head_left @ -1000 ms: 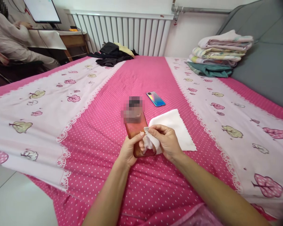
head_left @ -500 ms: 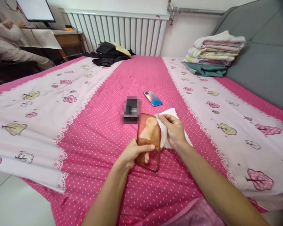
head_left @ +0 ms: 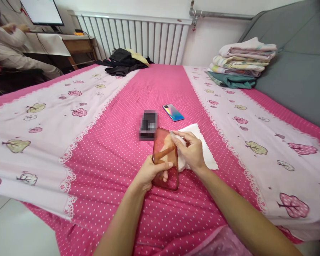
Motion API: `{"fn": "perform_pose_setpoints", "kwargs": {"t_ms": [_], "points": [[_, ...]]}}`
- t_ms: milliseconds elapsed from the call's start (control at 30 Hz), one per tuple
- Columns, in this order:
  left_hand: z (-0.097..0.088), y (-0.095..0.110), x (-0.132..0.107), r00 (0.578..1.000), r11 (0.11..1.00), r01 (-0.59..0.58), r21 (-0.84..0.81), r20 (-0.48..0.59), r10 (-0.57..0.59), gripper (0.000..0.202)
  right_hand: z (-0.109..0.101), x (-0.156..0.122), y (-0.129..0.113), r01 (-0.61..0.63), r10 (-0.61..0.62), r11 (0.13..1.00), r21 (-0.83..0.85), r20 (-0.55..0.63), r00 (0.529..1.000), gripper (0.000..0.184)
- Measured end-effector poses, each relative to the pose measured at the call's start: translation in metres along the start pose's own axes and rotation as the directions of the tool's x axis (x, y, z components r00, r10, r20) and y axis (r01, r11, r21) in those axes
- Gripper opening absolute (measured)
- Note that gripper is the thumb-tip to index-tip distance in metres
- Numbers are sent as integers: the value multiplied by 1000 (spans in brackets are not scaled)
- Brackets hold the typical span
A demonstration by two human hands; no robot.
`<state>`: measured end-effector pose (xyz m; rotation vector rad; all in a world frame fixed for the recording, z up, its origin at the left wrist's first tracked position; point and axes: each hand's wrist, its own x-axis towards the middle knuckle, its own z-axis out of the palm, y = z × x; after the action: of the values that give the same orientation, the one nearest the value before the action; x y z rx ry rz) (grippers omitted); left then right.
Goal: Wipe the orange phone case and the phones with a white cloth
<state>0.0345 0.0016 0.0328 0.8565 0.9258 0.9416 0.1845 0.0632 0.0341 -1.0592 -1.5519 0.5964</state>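
My left hand (head_left: 147,174) grips a translucent reddish-brown phone case (head_left: 160,137) by its lower left side, thumb across its face and fingers visible through it. At the case's upper right edge, my right hand (head_left: 190,149) pinches a crumpled white cloth (head_left: 181,161) against it. Beneath that hand, a flat white cloth (head_left: 206,156) with zigzag edges lies on the bed. Just beyond the case are a shiny blue phone (head_left: 174,112), back up, and a dark boxy object (head_left: 148,122) that is blurred out.
The pink and white bedspread (head_left: 117,142) spreads under everything. Dark clothes (head_left: 125,60) lie at its far edge near a radiator (head_left: 138,35). Folded fabrics (head_left: 242,64) are stacked by the grey headboard (head_left: 296,64). A person (head_left: 16,53) sits at a desk with a monitor (head_left: 41,10).
My right hand has moved slightly left and down with the crumpled cloth, along the case's upper edge. The case has shifted a little left and up. More of the flat cloth shows.
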Motion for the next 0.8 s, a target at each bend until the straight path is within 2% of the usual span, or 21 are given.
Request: {"fn": "perform_pose_setpoints", "kwargs": {"t_ms": [133, 233, 300, 367, 433, 500, 567, 667, 800], "points": [[1, 0, 1, 998, 1000, -7, -8, -55, 7, 57, -1, -1, -6, 36, -35, 999, -31, 25, 999, 19], [-1, -1, 3, 993, 999, -41, -27, -112, 37, 36, 1, -6, -14, 84, -83, 996, -6, 96, 992, 13], [-3, -1, 4, 989, 997, -65, -35, -133, 59, 23, 4, -10, -20, 142, -142, 990, 15, 182, 973, 11], [-6, -1, 5, 987, 996, -77, -36, -143, 72, 22, 5, -15, -26, 218, -219, 975, 33, 264, 939, 11], [-7, -1, 5, 986, 996, -85, -31, -144, 80, 23, 6, -17, -29, 277, -273, 960, 31, 295, 915, 11], [-6, -1, 4, 990, 997, -78, -13, -118, 76, 25, 6, -17, -29, 300, -290, 954, 0, 260, 921, 11], [-4, 0, 2, 997, 999, -48, 18, -63, 49, 34, 3, -13, -27, 286, -274, 957, -45, 174, 946, 12], [-2, 2, -1, 999, 997, 11, 74, 36, -14, 54, -3, -4, -22, 208, -206, 974, -91, 24, 978, 11], [0, 4, -3, 992, 995, 53, 90, 108, -63, 56, -9, 3, -18, 130, -136, 986, -106, -51, 989, 9]]}}
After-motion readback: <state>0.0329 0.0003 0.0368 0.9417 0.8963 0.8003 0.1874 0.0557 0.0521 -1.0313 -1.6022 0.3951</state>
